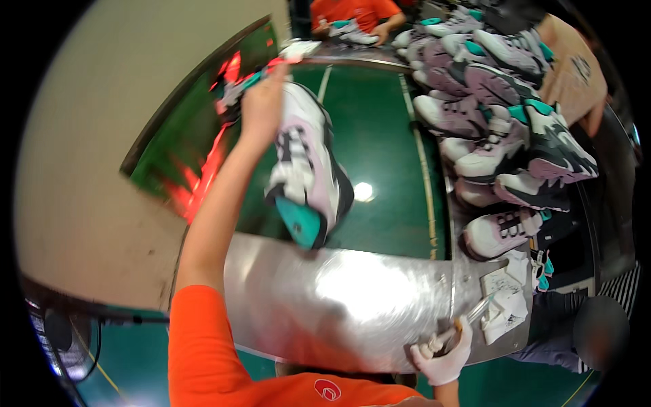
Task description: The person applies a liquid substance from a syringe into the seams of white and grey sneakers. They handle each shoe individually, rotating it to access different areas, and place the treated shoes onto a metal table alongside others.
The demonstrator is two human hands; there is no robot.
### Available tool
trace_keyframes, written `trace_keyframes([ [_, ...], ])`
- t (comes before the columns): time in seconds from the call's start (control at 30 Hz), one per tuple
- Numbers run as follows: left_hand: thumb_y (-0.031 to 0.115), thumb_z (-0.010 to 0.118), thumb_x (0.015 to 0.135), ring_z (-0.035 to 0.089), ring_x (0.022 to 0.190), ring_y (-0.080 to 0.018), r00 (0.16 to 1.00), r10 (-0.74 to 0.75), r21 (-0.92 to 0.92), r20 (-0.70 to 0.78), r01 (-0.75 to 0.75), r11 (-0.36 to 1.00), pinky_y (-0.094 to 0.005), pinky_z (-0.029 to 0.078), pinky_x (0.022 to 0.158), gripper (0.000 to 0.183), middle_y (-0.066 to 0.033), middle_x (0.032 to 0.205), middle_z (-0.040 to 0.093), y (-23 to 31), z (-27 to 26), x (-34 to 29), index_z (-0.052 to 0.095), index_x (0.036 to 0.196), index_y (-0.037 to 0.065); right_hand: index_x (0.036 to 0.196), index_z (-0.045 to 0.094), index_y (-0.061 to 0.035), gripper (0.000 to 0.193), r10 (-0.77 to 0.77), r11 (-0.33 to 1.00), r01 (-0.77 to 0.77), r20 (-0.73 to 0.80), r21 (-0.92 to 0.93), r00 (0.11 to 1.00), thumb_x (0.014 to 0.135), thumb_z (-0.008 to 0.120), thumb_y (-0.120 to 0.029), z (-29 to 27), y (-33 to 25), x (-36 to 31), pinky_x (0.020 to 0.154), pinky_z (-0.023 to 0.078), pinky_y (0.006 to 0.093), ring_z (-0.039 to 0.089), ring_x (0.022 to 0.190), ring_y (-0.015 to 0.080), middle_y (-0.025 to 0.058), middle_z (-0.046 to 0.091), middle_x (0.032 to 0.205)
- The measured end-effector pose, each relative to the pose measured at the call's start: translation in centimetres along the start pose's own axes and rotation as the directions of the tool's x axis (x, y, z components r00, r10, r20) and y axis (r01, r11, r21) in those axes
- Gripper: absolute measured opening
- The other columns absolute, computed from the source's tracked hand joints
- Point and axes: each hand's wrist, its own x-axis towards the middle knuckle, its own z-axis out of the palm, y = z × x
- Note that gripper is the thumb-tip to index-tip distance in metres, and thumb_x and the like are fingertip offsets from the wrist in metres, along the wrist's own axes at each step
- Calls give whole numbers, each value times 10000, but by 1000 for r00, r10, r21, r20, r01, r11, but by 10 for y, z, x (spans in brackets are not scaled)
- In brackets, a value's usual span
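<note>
A white, pale pink and black sneaker (298,149) lies over the green belt in front of me, its teal-lined heel end toward me. My left hand (264,102), bare and blurred by motion, is at the sneaker's far left side. Its fingers are too smeared to show whether they grip. Just left of that hand is a blurred dark and teal shape (234,95) that I cannot make out. At the lower right, my right hand (447,356), in a white glove, is closed around a slender tool (480,308) with a silvery end, near a stained white cloth (505,298).
Several similar sneakers (468,115) are heaped along the right side. A bare metal ledge (305,292) runs between me and the green belt (386,169). A shiny green panel (169,149) with red reflections stands at left. Co-workers (356,13) are at the far end and right.
</note>
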Motion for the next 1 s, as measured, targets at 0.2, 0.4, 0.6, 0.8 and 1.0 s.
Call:
trace_keyframes([
  [0.2, 567, 283, 998, 631, 1059, -419, 523, -781, -457, -343, 634, 625, -477, 501, 902, 792, -294, 1153, 641, -165, 140, 78, 629, 1109, -137, 1391, 367, -122, 769, 539, 791, -361, -280, 495, 795, 715, 723, -38, 20, 2, -14, 737, 538, 384, 593, 878, 280, 152, 536, 1155],
  [0.4, 431, 498, 997, 670, 958, -332, 655, -731, -318, 192, 746, 585, -447, 615, 667, 546, -218, 1198, 612, -136, 266, -12, 549, 1219, -65, 1387, 382, -187, 705, 813, 544, -583, -207, 603, 545, 775, 691, -24, 18, 15, -15, 702, 557, 394, 587, 930, 294, 140, 540, 1174],
  [0.6, 162, 757, 851, 687, 868, -290, 604, -686, -400, 405, 792, 461, -409, 634, 678, 375, -163, 1057, 660, -121, 263, 9, 613, 1107, -71, 1359, 421, -222, 611, 827, 452, -589, -68, 670, 558, 821, 686, -102, 22, 21, -12, 721, 544, 449, 564, 933, 306, 113, 506, 1162],
  [0.8, 361, 812, 766, 647, 800, -230, 616, -701, -217, 358, 786, 579, -299, 575, 583, 598, -176, 1086, 635, -108, 302, 1, 612, 1092, -100, 1264, 491, -308, 403, 925, -287, -317, 347, 904, 153, 895, 641, -364, -7, -36, 36, 785, 488, 569, 517, 856, 302, 39, 397, 1150],
  [1.0, 228, 654, 842, 598, 1077, -482, 949, -316, 56, 14, 315, 948, -459, 458, 980, 596, -363, 1209, 571, -83, 243, 17, 469, 1251, -164, 1326, 445, -274, 557, 871, -298, -392, 416, 870, 260, 831, 675, -162, -31, -18, 53, 731, 531, 476, 546, 917, 295, 90, 476, 1170],
])
